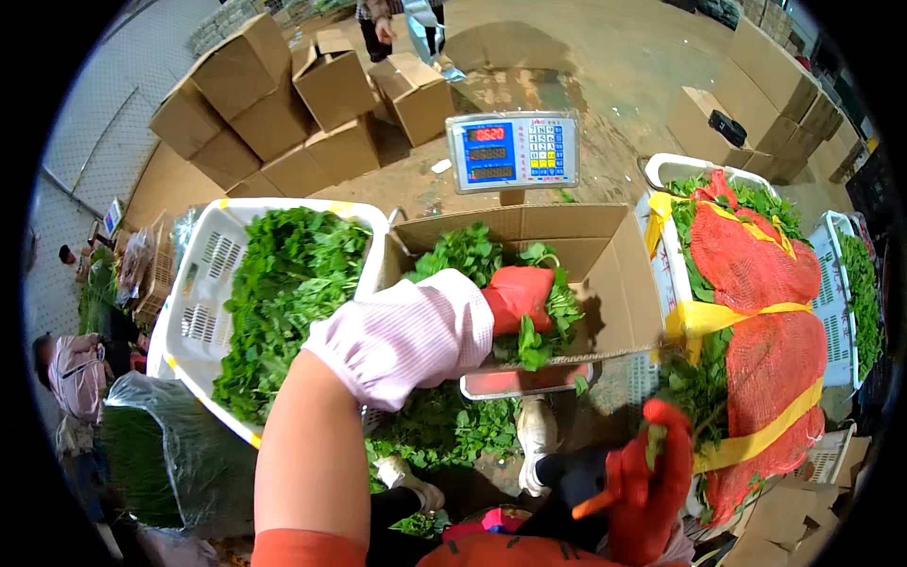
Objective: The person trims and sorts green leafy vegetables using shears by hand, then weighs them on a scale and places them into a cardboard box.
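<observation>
My left hand (pixel 521 295), in a red glove with a pink checked oversleeve, is inside an open cardboard box (pixel 614 293). It is closed on a bunch of leafy greens (pixel 562 307), whose leaves stick out around the glove; the fingertips are hidden. More greens (pixel 463 250) lie in the box behind the oversleeve. The box rests on a weighing scale with a lit display (pixel 513 151). At the lower right, my right hand (pixel 647 482), also red-gloved, is curled around a slim orange thing (pixel 593 506), perhaps a handle. A green bit shows at its fingers.
A white crate of greens (pixel 203 283) stands left of the box. To the right, another crate (pixel 666 255) bears red mesh sacks (pixel 756 265). Cardboard boxes (pixel 255 94) are stacked behind, near another person (pixel 383 28). Loose greens (pixel 453 430) lie by my feet.
</observation>
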Available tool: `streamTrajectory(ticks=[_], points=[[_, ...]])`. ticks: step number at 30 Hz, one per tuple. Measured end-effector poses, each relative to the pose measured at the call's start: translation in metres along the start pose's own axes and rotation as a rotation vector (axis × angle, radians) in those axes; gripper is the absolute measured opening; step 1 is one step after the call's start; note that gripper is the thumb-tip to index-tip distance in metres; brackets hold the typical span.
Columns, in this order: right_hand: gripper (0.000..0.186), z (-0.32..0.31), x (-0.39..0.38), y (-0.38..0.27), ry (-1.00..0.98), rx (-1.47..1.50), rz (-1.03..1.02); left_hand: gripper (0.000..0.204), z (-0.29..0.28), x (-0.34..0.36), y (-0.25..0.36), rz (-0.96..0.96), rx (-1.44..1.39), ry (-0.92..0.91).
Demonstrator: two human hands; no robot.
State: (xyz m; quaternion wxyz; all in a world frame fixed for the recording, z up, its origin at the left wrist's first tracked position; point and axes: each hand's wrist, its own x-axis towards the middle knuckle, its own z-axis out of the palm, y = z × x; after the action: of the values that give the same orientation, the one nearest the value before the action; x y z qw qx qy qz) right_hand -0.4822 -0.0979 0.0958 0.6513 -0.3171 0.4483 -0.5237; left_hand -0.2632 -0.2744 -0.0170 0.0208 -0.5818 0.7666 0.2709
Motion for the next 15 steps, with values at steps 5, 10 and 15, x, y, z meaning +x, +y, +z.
streamTrajectory(ticks=[5,10,15], points=[[0.041,-0.014,0.007,0.002,-0.054,0.077,0.134,0.062,0.086,0.055,-0.061,0.079,0.136,0.033],[0.038,-0.017,0.019,-0.013,0.015,0.130,0.565,0.103,0.075,0.050,-0.053,0.156,0.113,-0.005],[0.035,-0.004,0.014,-0.007,-0.075,0.006,0.409,0.106,-0.004,0.001,-0.035,0.248,0.210,-0.146]])
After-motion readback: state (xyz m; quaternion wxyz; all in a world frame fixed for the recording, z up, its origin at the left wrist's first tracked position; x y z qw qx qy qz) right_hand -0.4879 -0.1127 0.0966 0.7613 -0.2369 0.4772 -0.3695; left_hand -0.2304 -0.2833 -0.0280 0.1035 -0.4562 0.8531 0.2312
